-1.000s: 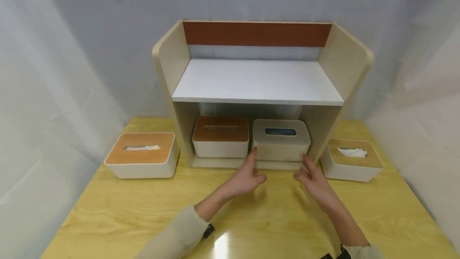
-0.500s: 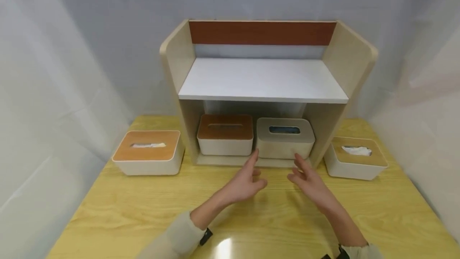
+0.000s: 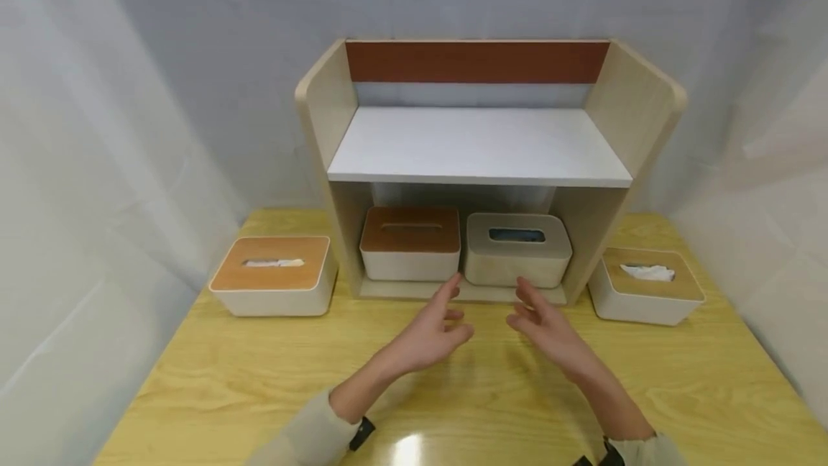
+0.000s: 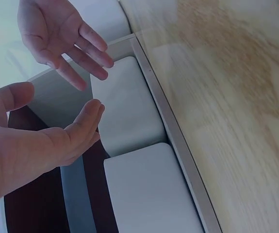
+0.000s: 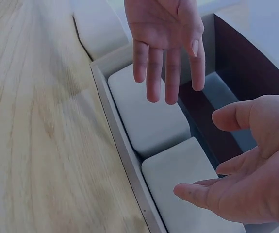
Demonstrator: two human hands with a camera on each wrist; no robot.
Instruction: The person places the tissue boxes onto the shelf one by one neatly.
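Note:
My left hand [image 3: 428, 333] and right hand [image 3: 550, 333] hover over the table in front of a two-tier shelf [image 3: 479, 146], fingers loosely extended, holding nothing. On the shelf's lower level stand two tissue boxes side by side. The left one is a white tissue box with a dark brown lid [image 3: 410, 265]; to its right is a beige tissue box with a grey-beige top [image 3: 517, 270]. Both hands are nearest to the beige box. In the left wrist view, the left hand [image 4: 42, 141] faces the right hand, palms toward each other. The right wrist view shows the right hand [image 5: 255, 174] likewise empty.
A tissue box with an orange-brown lid [image 3: 272, 300] stands left of the shelf on the wooden table [image 3: 259, 380]. Another with a tan lid [image 3: 647, 304] stands to its right. Pale sheeting [image 3: 162, 92] hangs behind and at both sides.
My right hand has drawn away from the beige box's right front corner, moving left and slightly back. My left hand has also pulled back a little. The head view has shifted slightly.

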